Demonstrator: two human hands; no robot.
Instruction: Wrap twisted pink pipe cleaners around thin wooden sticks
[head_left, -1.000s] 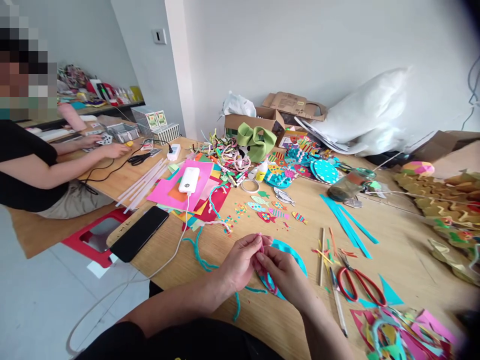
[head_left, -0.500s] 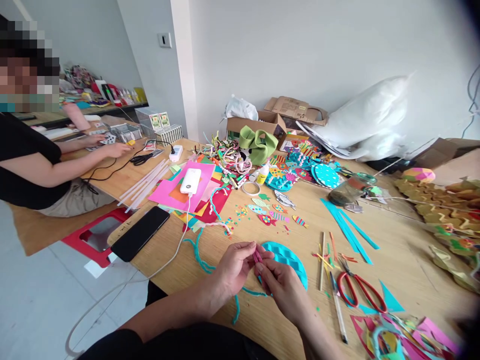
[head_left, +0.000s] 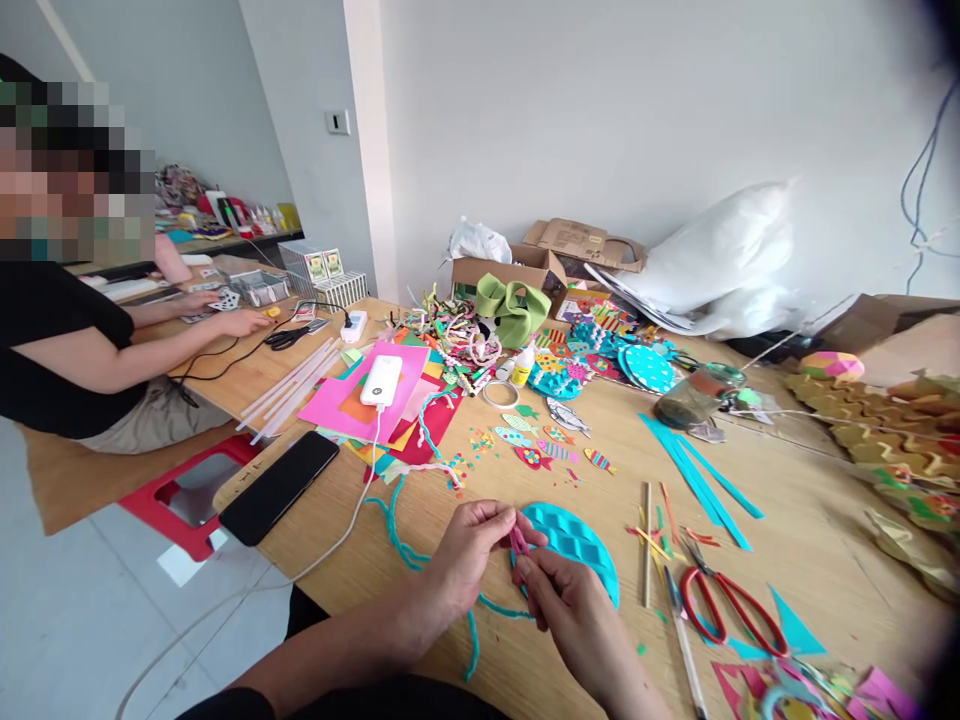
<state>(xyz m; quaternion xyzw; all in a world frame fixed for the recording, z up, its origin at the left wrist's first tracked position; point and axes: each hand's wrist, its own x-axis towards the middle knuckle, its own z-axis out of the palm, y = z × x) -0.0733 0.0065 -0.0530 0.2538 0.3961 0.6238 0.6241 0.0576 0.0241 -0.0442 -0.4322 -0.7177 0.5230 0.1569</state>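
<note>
Left hand [head_left: 471, 548] and right hand [head_left: 568, 603] pinched a thin pink strand [head_left: 519, 541] between them. Just beyond lay a round, bumpy turquoise disc [head_left: 576, 543].

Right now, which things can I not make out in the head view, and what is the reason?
In the head view:
- Pink piece: full shape hidden by the left hand and right hand.
- Blue disc: part of its near side hidden behind the right hand.
- Scrap pile: cut off by the bottom edge.
- Small boxes near the wall: print too small to read.
</note>
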